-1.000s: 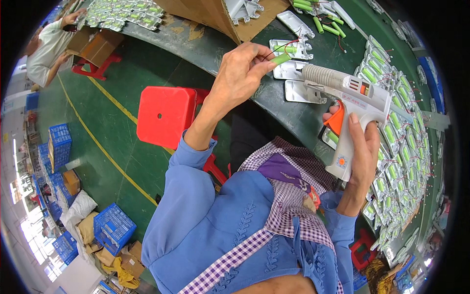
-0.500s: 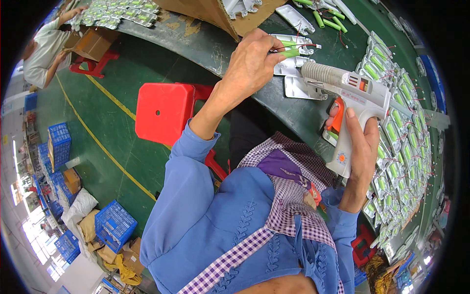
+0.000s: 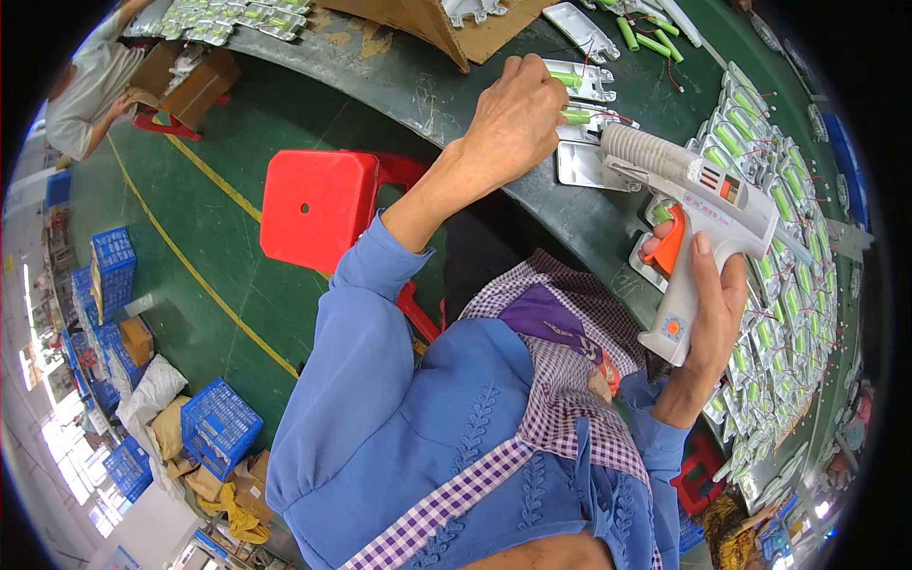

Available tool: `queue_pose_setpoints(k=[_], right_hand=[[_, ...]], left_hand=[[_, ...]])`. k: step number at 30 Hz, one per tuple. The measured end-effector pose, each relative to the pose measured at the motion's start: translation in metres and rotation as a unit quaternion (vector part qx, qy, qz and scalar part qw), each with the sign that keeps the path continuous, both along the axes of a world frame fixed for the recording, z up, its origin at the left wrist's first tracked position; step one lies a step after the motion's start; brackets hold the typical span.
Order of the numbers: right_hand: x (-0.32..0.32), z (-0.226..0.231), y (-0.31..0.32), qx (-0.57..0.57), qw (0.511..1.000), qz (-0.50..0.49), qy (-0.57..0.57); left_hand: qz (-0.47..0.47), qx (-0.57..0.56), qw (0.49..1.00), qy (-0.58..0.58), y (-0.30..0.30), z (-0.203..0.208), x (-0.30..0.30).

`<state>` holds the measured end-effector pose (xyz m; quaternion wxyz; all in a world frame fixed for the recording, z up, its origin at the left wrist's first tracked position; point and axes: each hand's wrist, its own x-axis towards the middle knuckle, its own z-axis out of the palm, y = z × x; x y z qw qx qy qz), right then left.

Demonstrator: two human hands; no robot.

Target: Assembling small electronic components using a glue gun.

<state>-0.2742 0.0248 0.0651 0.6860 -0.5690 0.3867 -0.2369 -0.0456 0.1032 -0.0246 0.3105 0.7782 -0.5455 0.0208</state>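
My left hand (image 3: 513, 119) reaches out over the dark green bench (image 3: 418, 90) and pinches a small green cylindrical cell (image 3: 575, 115), pressing it onto a white plastic tray (image 3: 594, 123). My right hand (image 3: 708, 304) grips the handle of a white glue gun (image 3: 698, 204) with an orange trigger, one finger on the trigger. The gun's nozzle points toward the white tray near my left hand. Another white tray (image 3: 581, 166) lies just below the nozzle.
Rows of finished white trays with green cells (image 3: 784, 285) cover the bench at the right. Loose green cells (image 3: 651, 38) and a cardboard box (image 3: 427, 24) lie at the top. A red stool (image 3: 318, 204) stands on the green floor; blue crates (image 3: 218, 423) and another person (image 3: 90, 90) are at left.
My left hand moved up and forward with the green cell, from above the bench edge down onto the white tray. The glue gun stayed in my right hand, shifting slightly closer to the tray.
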Motion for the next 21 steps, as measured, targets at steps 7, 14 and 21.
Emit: queue_pose_setpoints(k=[7,14,21], right_hand=[[-0.001,0.002,0.002,-0.002,1.000,-0.007,0.002],[-0.001,0.004,0.004,0.003,1.000,-0.005,0.004],[0.007,0.006,0.006,-0.019,1.000,-0.001,0.004]], left_hand=[[0.002,0.039,0.999,-0.016,-0.003,0.000,-0.002],[0.012,0.018,1.000,-0.006,-0.003,0.005,-0.003],[0.008,0.002,1.000,0.009,-0.007,-0.006,0.003]])
